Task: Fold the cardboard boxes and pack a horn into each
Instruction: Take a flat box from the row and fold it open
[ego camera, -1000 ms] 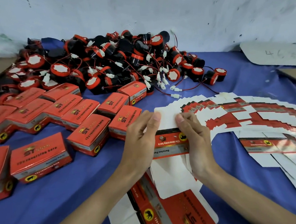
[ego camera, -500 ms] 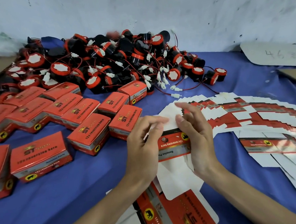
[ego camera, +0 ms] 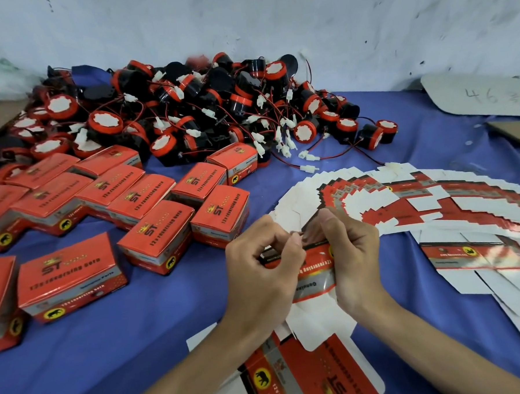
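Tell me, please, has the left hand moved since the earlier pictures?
Yes. The left hand has drawn back toward the person, away from the fan of flat boxes, and its fingers now curl on the held box.

Folded cartons point(ego camera: 73, 276) at 8 o'clock: "ST", "12v reversing horn" (with a yellow animal badge). Half-folded carton point(ego camera: 313, 269) near centre: "12v reversing", upside down. Flat blank point(ego camera: 316, 374) at 6 o'clock: "ST", turned. White board point(ego camera: 482, 97) at 2 o'clock: handwritten "46", followed by an unreadable mark.
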`<state>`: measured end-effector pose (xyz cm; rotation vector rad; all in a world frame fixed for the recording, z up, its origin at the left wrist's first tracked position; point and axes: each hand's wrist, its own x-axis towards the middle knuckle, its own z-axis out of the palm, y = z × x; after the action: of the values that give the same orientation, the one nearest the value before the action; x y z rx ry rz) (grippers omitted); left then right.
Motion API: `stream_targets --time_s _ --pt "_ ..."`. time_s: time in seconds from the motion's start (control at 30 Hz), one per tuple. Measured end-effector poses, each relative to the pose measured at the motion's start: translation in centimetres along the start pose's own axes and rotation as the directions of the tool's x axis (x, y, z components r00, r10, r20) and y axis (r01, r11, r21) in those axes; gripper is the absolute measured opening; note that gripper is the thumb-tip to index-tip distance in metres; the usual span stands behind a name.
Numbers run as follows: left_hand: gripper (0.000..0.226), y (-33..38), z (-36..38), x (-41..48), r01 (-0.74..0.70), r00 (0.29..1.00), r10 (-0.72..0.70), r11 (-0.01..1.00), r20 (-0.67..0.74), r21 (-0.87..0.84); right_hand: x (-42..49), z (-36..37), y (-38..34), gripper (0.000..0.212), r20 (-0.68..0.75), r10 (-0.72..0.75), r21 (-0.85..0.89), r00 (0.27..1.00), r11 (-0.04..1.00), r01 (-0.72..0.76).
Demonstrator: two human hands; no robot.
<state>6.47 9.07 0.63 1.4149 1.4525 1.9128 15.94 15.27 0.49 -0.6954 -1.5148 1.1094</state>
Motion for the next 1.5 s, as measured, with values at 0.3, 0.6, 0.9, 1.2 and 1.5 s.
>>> stream_targets --time_s 0.3,0.6,0.9,1.2,1.5 --pt "0.033 0.3 -0.4 0.5 -0.092 0.976 0.074 0.992 0.206 0.081 1.2 -0.9 -0.4 0.04 -0.074 -0.178 0.018 0.981 0.983 0.18" --pt "0.035 -0.5 -1.3 2.2 -0.146 0.967 0.186 0.965 -0.175 0.218 0.7 -0.3 -1.4 0.033 0.069 0.099 0.065 0.993 0.993 -0.104" --pt "0.056 -1.5 0.2 0.0 -0.268 0.944 0.155 0.875 0.291 0.402 1.4 -1.4 -1.2 0.02 0.486 0.371 0.364 0.792 0.737 -0.569" --pt "0.074 -2.1 -0.7 1.1 -0.457 0.88 0.228 0.649 0.417 0.608 1.4 -1.6 -0.4 0.022 0.434 0.301 0.331 0.849 0.823 -0.461" --pt "0.077 -1.8 -0.4 1.2 -0.539 0.842 0.362 0.59 0.399 0.602 1.8 -2.0 -0.6 0.033 0.577 0.289 0.382 0.764 0.731 -0.565"
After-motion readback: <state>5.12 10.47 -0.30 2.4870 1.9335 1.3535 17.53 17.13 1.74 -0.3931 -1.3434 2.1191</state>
